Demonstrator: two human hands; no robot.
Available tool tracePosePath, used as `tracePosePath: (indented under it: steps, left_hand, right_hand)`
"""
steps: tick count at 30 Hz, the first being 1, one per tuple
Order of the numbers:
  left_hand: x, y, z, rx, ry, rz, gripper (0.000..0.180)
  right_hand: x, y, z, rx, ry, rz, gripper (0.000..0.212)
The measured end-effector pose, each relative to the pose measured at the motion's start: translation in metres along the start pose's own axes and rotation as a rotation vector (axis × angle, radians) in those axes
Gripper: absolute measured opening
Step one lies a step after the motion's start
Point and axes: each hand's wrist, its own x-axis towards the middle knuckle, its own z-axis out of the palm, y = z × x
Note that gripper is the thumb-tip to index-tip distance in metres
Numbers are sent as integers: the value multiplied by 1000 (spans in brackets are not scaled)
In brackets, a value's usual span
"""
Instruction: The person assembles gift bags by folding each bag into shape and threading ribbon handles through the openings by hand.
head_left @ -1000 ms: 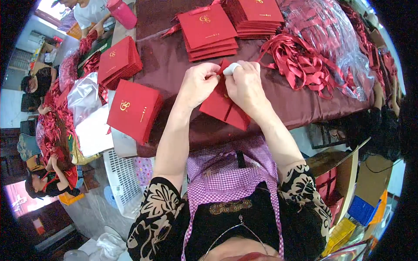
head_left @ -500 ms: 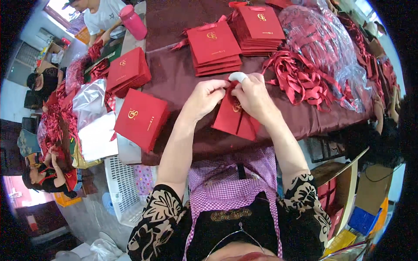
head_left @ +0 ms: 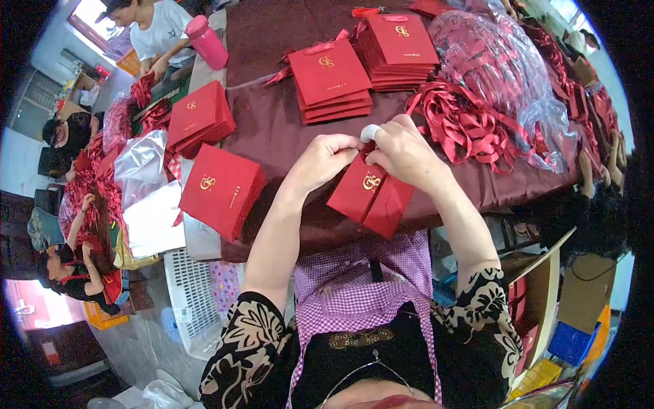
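A small red paper gift bag (head_left: pixel 361 198) with gold lettering hangs over the table's front edge, its top between my two hands. My left hand (head_left: pixel 325 160) pinches at the bag's top edge with thumb and forefinger. Curled over the same edge from the right is my right hand (head_left: pixel 414 155), with a white finger cover (head_left: pixel 370 133) on one finger. A bit of dark red ribbon seems to show between the fingertips, though they mostly hide it. Beyond the hands lies a stack of finished-looking red bags (head_left: pixel 330 75), some with ribbon handles.
Loose red ribbons (head_left: pixel 463 126) and a clear plastic sack of ribbons (head_left: pixel 490 54) lie to the right. More bag stacks (head_left: pixel 221 191) stand left, near white sheets (head_left: pixel 155 218). A pink bottle (head_left: pixel 207 42) stands far left. A white plastic crate (head_left: pixel 191 300) sits below the table. Other people work around.
The bag has come slightly nearer to me and its lower part shows more. My right hand has shifted a little right and turned; my left hand stays at the top edge.
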Motion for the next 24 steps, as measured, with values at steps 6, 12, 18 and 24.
tracePosePath:
  steps: [6, 12, 18, 24]
  left_hand:
    - [-1, -3, 7, 51, 33, 38, 19]
    - [2, 4, 8, 236, 30, -23, 15]
    - [2, 4, 15, 405, 110, 261, 13]
    - [3, 3, 16, 489, 87, 248, 8]
  right_hand:
    - [-1, 4, 4, 16, -49, -13, 22]
    - [-1, 10, 0, 49, -19, -66, 21]
    - [4, 10, -11, 68, -145, -81, 22]
    - [9, 32, -7, 192, -248, -117, 11]
